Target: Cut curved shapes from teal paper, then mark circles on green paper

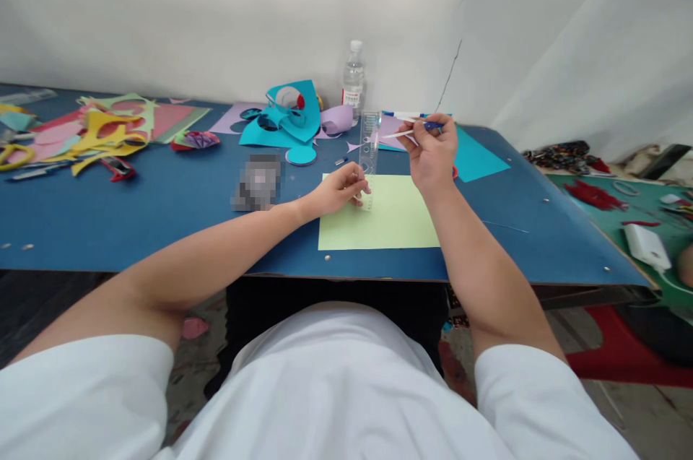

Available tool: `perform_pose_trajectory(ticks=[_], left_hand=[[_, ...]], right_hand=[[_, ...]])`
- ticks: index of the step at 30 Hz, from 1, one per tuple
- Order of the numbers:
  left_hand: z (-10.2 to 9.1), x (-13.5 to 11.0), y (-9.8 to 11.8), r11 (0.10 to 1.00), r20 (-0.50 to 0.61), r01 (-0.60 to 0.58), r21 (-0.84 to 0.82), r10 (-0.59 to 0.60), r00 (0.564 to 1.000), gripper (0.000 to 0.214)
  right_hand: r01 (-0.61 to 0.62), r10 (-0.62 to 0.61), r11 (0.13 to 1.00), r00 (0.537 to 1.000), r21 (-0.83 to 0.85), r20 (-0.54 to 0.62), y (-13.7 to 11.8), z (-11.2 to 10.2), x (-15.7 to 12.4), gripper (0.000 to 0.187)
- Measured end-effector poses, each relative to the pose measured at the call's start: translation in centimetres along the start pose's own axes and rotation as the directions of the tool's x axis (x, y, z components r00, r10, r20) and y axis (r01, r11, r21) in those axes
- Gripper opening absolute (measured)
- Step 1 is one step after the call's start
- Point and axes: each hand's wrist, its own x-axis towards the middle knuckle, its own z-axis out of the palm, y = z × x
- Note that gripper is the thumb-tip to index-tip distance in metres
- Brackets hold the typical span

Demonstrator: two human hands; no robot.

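My left hand [342,189] is closed at the lower part of a clear plastic stencil ruler [369,146], its fingertips against the ruler's edge. The ruler's lower end overlaps a pale green sheet of paper [401,218]. To the right and higher up, my right hand [432,146] pinches a slim white-and-blue pen-like tool [432,126], whose white end points left toward the ruler. Its exact kind is hard to make out. Behind that hand lie a lilac sheet [393,129] and a blue sheet [479,154].
Cut blue paper [289,117] and a water bottle [354,81] stand along the wall. A blue paper disc [301,155] and a blurred-out object [258,182] lie left of my hands. Yellow scraps [108,133], a stapler [118,168] and yellow-handled scissors [15,157] are farther left.
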Motion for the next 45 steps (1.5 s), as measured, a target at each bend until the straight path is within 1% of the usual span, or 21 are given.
perform_pose_trajectory(ticks=[4, 10, 19, 25, 33, 40, 45], left_hand=[[0.03, -0.02, 0.06, 1.0, 0.004, 0.004, 0.006, -0.004, 1.0, 0.068], [-0.1, -0.01, -0.05, 1.0, 0.014, -0.003, 0.004, 0.003, 1.0, 0.069], [-0.15, 0.07, -0.08, 1.0, 0.017, -0.012, 0.007, 0.012, 1.0, 0.069], [-0.17, 0.08, -0.14, 1.0, 0.011, -0.02, 0.008, 0.02, 1.0, 0.071], [-0.14, 0.05, -0.05, 1.0, 0.0, -0.004, 0.003, 0.004, 1.0, 0.069], [-0.17, 0.1, -0.09, 1.0, 0.005, -0.016, 0.006, 0.016, 1.0, 0.069], [-0.24, 0.14, -0.26, 1.0, 0.009, -0.018, 0.019, 0.018, 1.0, 0.067]], right_hand=[[0.011, -0.011, 1.0, 1.0, -0.003, 0.014, 0.19, -0.21, 0.12, 0.039], [-0.008, 0.008, 1.0, 1.0, -0.003, -0.002, 0.03, -0.17, 0.16, 0.037], [0.023, -0.023, 0.999, 1.0, -0.024, 0.016, 0.19, -0.24, 0.19, 0.042], [0.008, -0.007, 0.999, 1.0, -0.042, 0.027, 0.01, -0.31, 0.09, 0.039], [-0.054, 0.053, 0.998, 0.998, -0.026, -0.032, -0.45, 0.22, -0.18, 0.033], [-0.009, 0.009, 0.998, 1.0, -0.055, 0.005, -0.17, -0.18, 0.04, 0.032], [-0.027, 0.026, 0.998, 1.0, -0.064, -0.007, -0.29, -0.05, -0.1, 0.032]])
